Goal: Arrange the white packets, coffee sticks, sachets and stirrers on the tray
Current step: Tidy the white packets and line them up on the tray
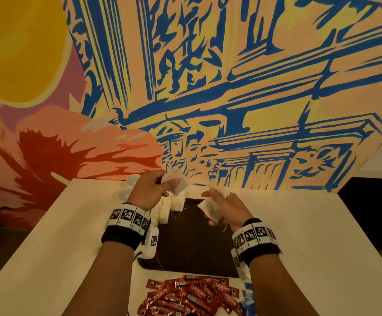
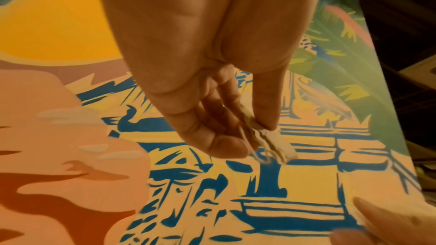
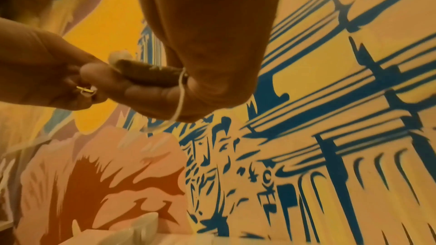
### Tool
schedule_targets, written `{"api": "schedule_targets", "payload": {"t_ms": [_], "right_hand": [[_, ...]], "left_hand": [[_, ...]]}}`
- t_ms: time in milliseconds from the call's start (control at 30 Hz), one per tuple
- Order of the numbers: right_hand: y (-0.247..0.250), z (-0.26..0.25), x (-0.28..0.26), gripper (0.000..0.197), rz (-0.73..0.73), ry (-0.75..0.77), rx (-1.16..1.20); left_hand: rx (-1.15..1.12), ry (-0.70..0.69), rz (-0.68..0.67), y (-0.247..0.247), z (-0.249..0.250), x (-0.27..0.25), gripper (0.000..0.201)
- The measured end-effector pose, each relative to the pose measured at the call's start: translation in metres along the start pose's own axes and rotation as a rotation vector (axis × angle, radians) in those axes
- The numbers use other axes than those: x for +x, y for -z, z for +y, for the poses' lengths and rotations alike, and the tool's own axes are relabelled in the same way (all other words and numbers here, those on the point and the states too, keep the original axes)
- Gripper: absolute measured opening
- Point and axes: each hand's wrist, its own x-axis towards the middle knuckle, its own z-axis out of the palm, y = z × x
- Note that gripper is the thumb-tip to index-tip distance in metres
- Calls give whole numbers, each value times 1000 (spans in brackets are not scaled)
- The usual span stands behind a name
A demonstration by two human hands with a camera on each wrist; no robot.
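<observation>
Coffee sticks nearest; white packets in both grips.

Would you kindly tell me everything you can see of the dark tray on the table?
The dark tray is a flat, brown-black rectangle with rounded near corners, lying on the pale table under both hands. Its material cannot be told. A row of white packets stands along its far left edge, and thin loose threads trail over its surface. The left wrist covers part of its left side. The red coffee sticks lie off it, just beyond its near edge.
</observation>
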Motion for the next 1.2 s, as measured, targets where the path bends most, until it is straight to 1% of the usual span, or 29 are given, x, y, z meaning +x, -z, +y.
{"api": "schedule_targets", "payload": {"t_ms": [67, 133, 167, 233, 267, 333, 400, 467, 567, 633, 733, 800, 967, 1100, 1200], "right_hand": [[-1, 10, 8, 34, 40, -68, 19], [-3, 17, 17, 34, 53, -111, 43], [-5, 19, 21, 31, 65, -134, 47], [-8, 22, 27, 17, 78, -180, 36], [-10, 25, 31, 14, 73, -191, 23], [-14, 31, 41, 27, 37, -187, -28], [-19, 34, 47, 41, 11, -176, -120], [-22, 37, 50, 47, 15, -171, -196], [-24, 44, 62, 39, 71, -161, -265], [-25, 49, 69, 31, 122, -151, -261], [-27, 51, 78, 25, 165, -127, -271], [-30, 51, 84, 19, 177, -132, -254], [-32, 57, 94, 21, 198, -124, -209], [-32, 67, 98, 24, 211, -148, -201], [-31, 72, 96, 20, 219, -167, -200]], "left_hand": [[38, 21, 16, 9, -16, 9, 16], [77, 89, 27, 19, -41, 22, 17], [102, 126, 29, 22, -52, 28, 20], [157, 174, 12, 26, -77, 43, 29], [186, 190, -7, 25, -89, 51, 28], [261, 216, -54, 20, -105, 69, 18], [341, 207, -129, 11, -115, 84, 17], [385, 205, -203, 0, -128, 99, 10], [493, 204, -324, -16, -153, 120, 20], [576, 204, -412, -26, -170, 134, 22], [649, 220, -501, -41, -191, 151, 22], [670, 241, -537, -50, -203, 159, 21], [682, 276, -607, -75, -230, 174, 24], [719, 262, -688, -86, -243, 180, 22], [758, 244, -711, -89, -248, 180, 21]]}}
